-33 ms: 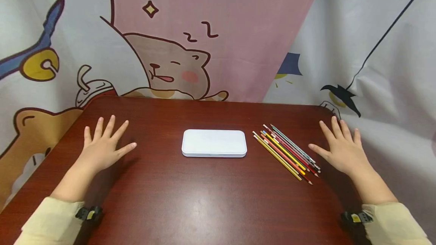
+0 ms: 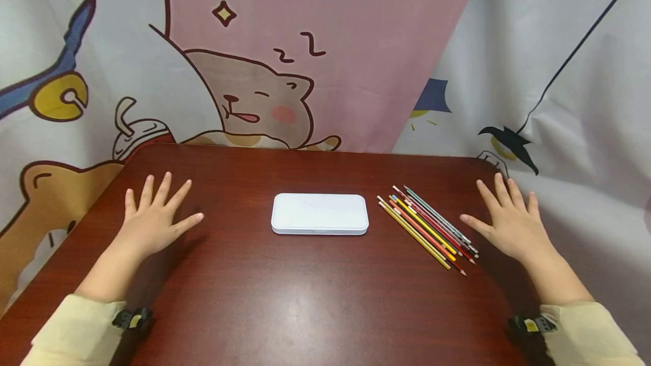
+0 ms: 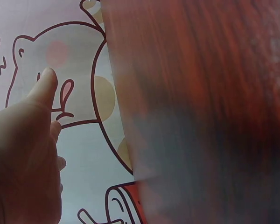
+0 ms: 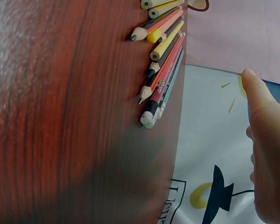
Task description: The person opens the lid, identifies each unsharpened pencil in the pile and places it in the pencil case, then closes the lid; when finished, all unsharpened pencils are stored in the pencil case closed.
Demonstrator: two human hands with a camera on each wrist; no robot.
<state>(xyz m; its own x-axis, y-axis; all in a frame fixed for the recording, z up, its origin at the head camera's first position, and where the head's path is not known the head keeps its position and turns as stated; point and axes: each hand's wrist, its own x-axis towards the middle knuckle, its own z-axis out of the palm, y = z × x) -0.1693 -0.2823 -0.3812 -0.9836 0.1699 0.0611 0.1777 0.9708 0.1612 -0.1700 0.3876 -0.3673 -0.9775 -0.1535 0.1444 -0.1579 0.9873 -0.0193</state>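
Table (image 2: 229,298) cut off near side, blurred in left wrist view. Left sleeve (image 2: 76,329), right sleeve (image 2: 592,332) cropped. White case (image 2: 319,212) interior hidden.

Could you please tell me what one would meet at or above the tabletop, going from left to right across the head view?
Left hand → flat white case → loose group of pencils → right hand.

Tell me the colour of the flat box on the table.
The box is plain white, showing best in the head view.
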